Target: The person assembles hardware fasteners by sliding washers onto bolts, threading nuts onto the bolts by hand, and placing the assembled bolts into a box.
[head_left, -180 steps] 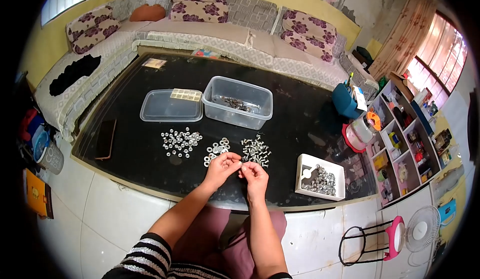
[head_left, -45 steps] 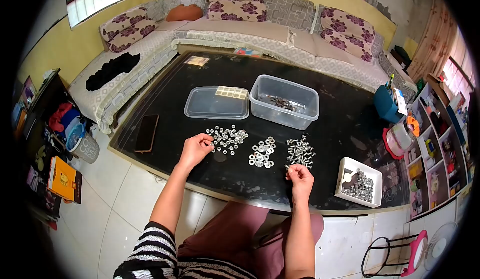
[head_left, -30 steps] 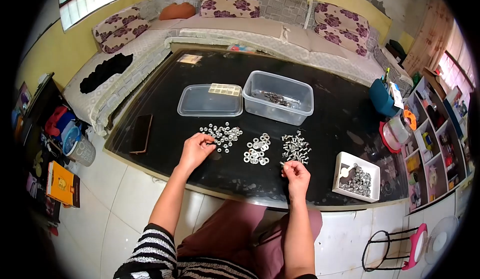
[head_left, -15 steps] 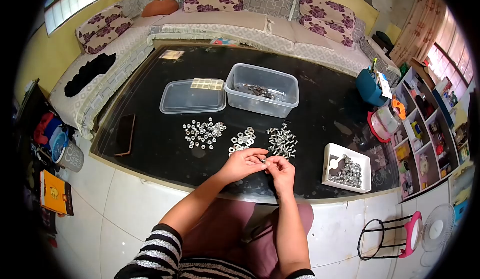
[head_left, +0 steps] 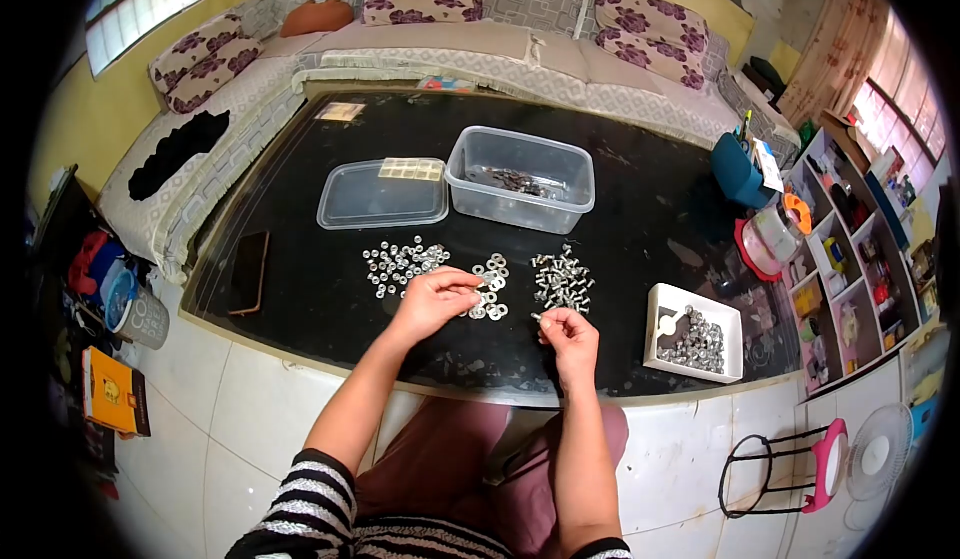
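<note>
My left hand (head_left: 437, 304) is at the left edge of the flat washers (head_left: 496, 273), its fingers pressed together; whatever they may hold is too small to tell. To its left lie many small nuts (head_left: 385, 267). Between the fingertips of my right hand (head_left: 568, 344) a small metal screw (head_left: 537, 317) sticks out to the left. Just above that hand is a heap of screws (head_left: 562, 281). A white box (head_left: 735, 344) of metal parts stands further right.
Behind the heaps, a clear plastic tub (head_left: 520, 211) with small dark parts stands beside its lid (head_left: 370, 199) on the black table (head_left: 640, 239). A phone (head_left: 249, 273) lies at the left. A jar (head_left: 768, 239) and a teal holder (head_left: 738, 171) stand at the right.
My hands were together half a second ago. Now they are apart: my left hand has moved left and up to the washers, while my right hand has stayed near the screws.
</note>
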`<state>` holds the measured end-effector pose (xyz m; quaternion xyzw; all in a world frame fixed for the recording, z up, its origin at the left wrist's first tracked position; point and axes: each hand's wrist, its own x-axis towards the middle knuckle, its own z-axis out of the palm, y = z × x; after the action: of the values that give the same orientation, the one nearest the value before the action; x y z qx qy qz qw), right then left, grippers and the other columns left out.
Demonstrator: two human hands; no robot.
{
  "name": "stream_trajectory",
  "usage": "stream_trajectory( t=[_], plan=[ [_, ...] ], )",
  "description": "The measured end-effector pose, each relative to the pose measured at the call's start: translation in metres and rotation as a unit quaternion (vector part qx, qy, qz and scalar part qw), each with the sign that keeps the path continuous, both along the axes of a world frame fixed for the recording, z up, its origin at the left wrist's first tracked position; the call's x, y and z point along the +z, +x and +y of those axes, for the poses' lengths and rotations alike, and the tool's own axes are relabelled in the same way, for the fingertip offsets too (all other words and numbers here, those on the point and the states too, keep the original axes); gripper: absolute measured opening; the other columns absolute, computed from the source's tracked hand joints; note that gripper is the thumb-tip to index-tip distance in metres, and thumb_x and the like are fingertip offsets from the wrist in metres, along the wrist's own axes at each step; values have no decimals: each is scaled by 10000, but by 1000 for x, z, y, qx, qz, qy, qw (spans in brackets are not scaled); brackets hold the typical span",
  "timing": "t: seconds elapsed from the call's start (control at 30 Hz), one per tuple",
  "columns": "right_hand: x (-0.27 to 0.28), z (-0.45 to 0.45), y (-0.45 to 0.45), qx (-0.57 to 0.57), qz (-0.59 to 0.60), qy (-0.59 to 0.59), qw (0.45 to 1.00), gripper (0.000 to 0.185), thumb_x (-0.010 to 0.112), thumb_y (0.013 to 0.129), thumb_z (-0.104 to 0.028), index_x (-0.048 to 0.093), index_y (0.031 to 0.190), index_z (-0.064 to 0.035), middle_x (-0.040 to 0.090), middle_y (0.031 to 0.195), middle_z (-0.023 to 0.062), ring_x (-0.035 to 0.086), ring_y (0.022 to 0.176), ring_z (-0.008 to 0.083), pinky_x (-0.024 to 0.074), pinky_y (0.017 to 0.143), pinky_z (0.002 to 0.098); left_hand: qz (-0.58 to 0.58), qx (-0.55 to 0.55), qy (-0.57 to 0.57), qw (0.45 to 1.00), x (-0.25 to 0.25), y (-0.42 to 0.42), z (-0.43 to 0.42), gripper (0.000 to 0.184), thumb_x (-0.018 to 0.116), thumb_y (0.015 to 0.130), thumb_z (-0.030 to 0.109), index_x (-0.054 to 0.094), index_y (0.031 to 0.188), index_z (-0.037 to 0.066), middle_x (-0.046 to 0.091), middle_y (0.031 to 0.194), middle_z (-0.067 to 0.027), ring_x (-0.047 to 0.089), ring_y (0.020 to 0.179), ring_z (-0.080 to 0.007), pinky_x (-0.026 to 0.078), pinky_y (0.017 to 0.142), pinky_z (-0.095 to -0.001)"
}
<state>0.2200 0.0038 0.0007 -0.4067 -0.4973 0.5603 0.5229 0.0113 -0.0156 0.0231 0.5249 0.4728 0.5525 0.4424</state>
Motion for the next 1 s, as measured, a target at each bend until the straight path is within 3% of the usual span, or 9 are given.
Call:
stream_trajectory(
  t=[0.17,0.4,0.67,0.8,1.0],
  plan=[
    [-2,1,2,-2,3,4,1000,59,585,762,-33,582,801,11,554,669,-4,487,568,41,418,542,178,151,-36,-22,988,2,-8,-2,254,659,676,7,605,924,-8,579,826,-22,530,704,-51,444,659,-178],
    [0,1,2,-8,5,7,1000,64,589,762,-40,582,800,11,555,666,-3,483,561,41,414,534,179,322,-93,33,942,2,-1,-6,300,697,614,50,620,904,60,600,830,-43,550,743,-134,454,699,-252],
    [0,1,2,-6,13,2,1000,53,588,760,-31,579,798,5,553,669,2,495,572,53,422,539,184,244,-28,9,969,6,7,-1,236,662,674,78,619,905,56,569,834,-27,528,715,-98,427,645,-225],
    [0,-1,3,-13,17,14,1000,53,591,757,-25,579,802,-1,549,671,-2,490,577,54,415,537,181,180,-10,60,982,-3,31,7,186,633,707,55,614,889,22,569,843,-24,509,659,-57,431,627,-191],
    [15,-6,30,-40,24,67,997,61,595,758,-40,580,802,-1,555,679,0,493,594,48,406,558,174,122,-15,75,990,-11,71,18,145,625,707,42,622,852,35,581,755,-24,520,637,-55,416,590,-183]
  ],
)
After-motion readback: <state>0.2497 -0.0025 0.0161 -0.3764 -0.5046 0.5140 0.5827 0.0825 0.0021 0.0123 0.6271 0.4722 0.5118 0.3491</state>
